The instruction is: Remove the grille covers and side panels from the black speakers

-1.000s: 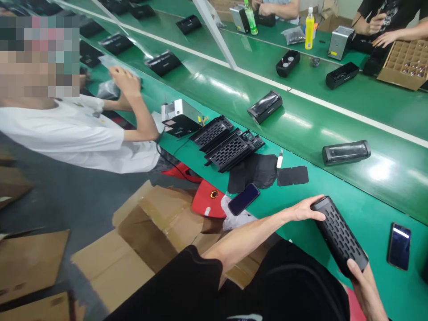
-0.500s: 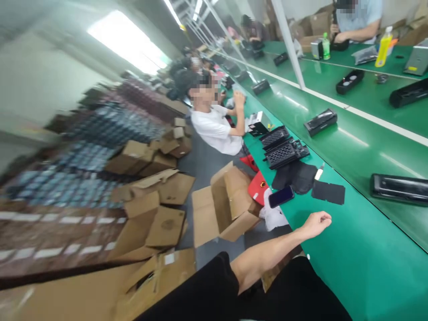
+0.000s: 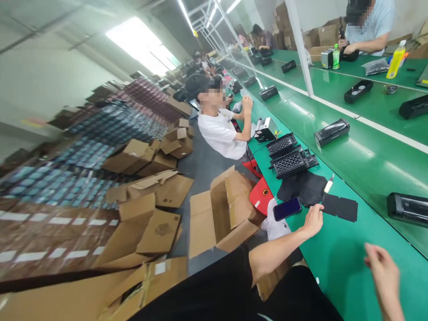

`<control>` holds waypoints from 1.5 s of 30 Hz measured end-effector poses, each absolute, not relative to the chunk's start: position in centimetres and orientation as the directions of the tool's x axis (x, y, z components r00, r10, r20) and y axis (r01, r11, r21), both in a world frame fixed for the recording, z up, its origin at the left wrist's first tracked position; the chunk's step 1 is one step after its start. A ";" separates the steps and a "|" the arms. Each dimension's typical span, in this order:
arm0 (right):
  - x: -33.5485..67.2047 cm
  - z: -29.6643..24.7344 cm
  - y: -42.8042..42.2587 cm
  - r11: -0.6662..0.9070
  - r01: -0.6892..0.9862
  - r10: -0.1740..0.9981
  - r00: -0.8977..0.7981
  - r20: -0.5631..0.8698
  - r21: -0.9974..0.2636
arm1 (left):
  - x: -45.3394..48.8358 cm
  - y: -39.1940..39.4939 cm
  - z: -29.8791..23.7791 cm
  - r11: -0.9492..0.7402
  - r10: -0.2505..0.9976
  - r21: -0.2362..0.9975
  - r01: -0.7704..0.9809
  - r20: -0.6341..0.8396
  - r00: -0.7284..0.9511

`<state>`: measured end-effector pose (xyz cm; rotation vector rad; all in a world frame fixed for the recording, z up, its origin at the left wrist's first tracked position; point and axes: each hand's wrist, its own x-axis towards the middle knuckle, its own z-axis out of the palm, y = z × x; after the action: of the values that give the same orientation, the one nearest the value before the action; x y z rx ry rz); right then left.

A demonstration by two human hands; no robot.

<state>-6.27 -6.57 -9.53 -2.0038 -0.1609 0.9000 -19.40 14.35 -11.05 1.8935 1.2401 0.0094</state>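
Black sheet [image 3: 341, 207] near bench edge [image 3: 367, 203]

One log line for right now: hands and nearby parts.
left hand: by edge of black sheet, contact unclear | right hand: above green table, nothing visibly held | nearby: phone, perforated black housings
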 end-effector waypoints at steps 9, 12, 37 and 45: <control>-7.1 -12.8 7.5 -0.791 0.145 0.492 0.728 -0.478 -0.594 | -19.3 13.4 -11.5 -0.228 0.735 0.743 0.629 -0.293 0.612; -6.2 -13.3 6.7 -0.821 0.213 0.494 0.729 -0.474 -0.530 | -20.4 16.6 -9.9 -0.305 0.806 0.779 0.548 -0.096 0.584; -1.2 -14.9 1.2 -0.782 -0.012 0.412 0.741 -0.531 -0.624 | -22.1 18.3 -8.7 -0.614 -0.117 0.789 -0.026 -0.059 0.991; -2.6 -16.4 1.4 -0.739 -0.069 0.449 0.691 -0.567 -0.670 | -18.6 14.2 -11.1 -0.457 0.341 0.778 0.431 -0.294 0.893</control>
<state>-2.58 1.37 -16.44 -2.2156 -0.2895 0.9799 -18.61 14.16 -11.15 2.0889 0.5549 -0.1173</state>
